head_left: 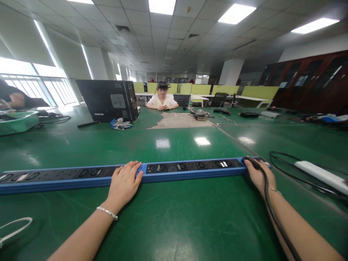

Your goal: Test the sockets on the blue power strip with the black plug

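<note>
A long blue power strip [194, 176] with black sockets along its top lies across the green table, running past the left edge of view. Over its middle, my left hand [125, 185] is closed across the strip, fingers over the far edge and thumb on the near side. At the right end, my right hand [258, 176] is closed around a black power cord [268, 195] near its thick head. The cord trails back along my right forearm. My palm and fingers partly hide the head, and I cannot tell whether it sits in the strip.
A white power strip [322, 175] with black cables lies at right. Behind are a black computer case [107, 99], gloves [121, 124], a green basket [19, 123] and a bottle [190, 101]. Across the table sits a person [162, 99]. A white cable loop [17, 229] is at near left.
</note>
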The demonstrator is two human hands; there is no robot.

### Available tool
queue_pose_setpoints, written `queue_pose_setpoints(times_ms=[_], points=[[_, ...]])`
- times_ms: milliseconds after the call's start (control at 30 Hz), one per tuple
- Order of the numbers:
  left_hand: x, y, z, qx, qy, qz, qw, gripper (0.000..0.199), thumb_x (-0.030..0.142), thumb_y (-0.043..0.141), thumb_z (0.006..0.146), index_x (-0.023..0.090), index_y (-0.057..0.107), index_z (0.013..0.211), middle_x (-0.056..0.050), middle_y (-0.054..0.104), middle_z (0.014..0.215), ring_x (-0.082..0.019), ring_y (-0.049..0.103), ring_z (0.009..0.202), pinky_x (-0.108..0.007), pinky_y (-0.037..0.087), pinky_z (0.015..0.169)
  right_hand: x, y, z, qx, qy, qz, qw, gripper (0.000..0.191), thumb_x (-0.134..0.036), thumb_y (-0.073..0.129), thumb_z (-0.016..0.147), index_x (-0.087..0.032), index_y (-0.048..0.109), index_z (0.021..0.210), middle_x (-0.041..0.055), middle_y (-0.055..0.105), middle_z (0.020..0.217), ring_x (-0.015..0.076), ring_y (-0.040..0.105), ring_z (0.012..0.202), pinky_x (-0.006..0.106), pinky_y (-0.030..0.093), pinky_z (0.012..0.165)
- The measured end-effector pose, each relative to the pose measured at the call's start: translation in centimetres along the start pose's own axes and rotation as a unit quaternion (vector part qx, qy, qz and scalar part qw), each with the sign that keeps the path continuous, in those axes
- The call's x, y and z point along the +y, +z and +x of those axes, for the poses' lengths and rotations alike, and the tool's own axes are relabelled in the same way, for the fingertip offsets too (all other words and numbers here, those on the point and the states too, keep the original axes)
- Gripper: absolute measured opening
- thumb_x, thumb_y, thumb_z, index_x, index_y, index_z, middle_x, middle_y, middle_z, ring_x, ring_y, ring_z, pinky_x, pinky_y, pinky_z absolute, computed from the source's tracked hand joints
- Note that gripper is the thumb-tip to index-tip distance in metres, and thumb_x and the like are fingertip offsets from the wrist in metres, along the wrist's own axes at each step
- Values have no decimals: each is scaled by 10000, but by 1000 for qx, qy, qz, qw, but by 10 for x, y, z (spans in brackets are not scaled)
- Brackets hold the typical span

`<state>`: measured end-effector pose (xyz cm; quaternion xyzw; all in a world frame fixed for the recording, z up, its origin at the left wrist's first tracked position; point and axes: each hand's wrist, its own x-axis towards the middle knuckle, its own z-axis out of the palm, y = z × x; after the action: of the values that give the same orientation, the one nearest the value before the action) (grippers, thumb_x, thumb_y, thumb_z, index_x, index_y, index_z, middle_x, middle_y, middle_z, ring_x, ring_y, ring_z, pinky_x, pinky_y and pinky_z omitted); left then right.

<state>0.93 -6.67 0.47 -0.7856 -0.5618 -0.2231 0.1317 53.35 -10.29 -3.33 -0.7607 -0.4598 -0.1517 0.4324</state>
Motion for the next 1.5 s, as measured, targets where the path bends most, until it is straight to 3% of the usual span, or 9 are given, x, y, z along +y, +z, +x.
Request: queue_pose_setpoints(times_ms=[167, 333, 533, 933, 1133, 1200, 1300, 1367, 1500], points=[[-2, 1, 0, -16, 6, 0, 1000, 447, 441, 324, 900, 210, 542, 1215, -73, 569, 1272, -226, 501, 1176, -419, 333, 987, -17, -6, -5, 8, 50, -3, 999, 423, -527, 487, 765, -229, 687, 989, 96, 658, 1052, 338, 522, 1111, 543, 357, 955], [-2, 0, 0, -29, 2, 11, 1000, 549, 555, 355, 854, 197, 524, 1235, -92, 555, 1279, -257, 500, 1163, -444, 327, 982, -32, -13, -5, 131, 135, 103, 977, 530, -554, 428, 805, -140, 662, 1039, 117, 678, 992, 295, 614, 956, 444, 467, 863], [-2, 1, 0, -20, 3, 19, 1000, 534, 545, 377, 850, 193, 530, 1222, -95, 567, 1260, -260, 505, 1157, -433, 331, 973, -41, -5, -9, 25, 66, 49, 996, 404, -514, 517, 729, -202, 712, 896, 78, 697, 985, 280, 601, 992, 438, 421, 938], [-2, 2, 0, -18, 3, 8, 1000, 548, 569, 353, 851, 204, 533, 1217, -98, 569, 1256, -259, 499, 1159, -432, 318, 979, -58, -5, -10, 24, -31, -1, 999, 336, -483, 509, 711, -231, 695, 832, 64, 700, 974, 265, 599, 1003, 464, 372, 980], [-3, 3, 0, -21, 7, 13, 1000, 550, 572, 343, 854, 212, 517, 1231, -88, 559, 1272, -265, 498, 1157, -434, 315, 978, -49, -3, -10, 8, 22, -15, 1000, 373, -498, 507, 712, -207, 697, 846, 99, 696, 968, 283, 599, 994, 461, 383, 970], [-3, 3, 0, -19, 8, 18, 1000, 547, 570, 345, 856, 209, 517, 1229, -86, 560, 1271, -263, 498, 1158, -432, 315, 977, -46, -1, -13, -2, 4, -23, 1000, 364, -485, 483, 743, -216, 700, 860, 90, 695, 965, 278, 587, 1026, 465, 364, 987], [-3, 4, -1, -17, 12, 23, 1000, 545, 562, 354, 857, 196, 515, 1228, -89, 562, 1269, -258, 495, 1163, -422, 313, 979, -45, -1, -19, -26, -22, -42, 999, 403, -489, 454, 782, -235, 689, 989, 84, 667, 1058, 281, 551, 1097, 476, 370, 976], [-4, 4, -1, -17, 12, 25, 999, 547, 557, 362, 857, 185, 513, 1229, -95, 562, 1267, -257, 494, 1164, -418, 314, 977, -46, -2, -22, -37, -3, -54, 998, 451, -510, 446, 790, -238, 665, 1075, 98, 632, 1141, 288, 535, 1119, 468, 395, 953], [-4, 4, -1, -14, 14, 32, 999, 544, 551, 364, 859, 177, 516, 1224, -100, 562, 1264, -256, 503, 1153, -413, 316, 976, -49, -2, -24, -38, 20, -51, 998, 462, -516, 442, 791, -239, 665, 1086, 106, 612, 1178, 291, 529, 1122, 471, 393, 954]])
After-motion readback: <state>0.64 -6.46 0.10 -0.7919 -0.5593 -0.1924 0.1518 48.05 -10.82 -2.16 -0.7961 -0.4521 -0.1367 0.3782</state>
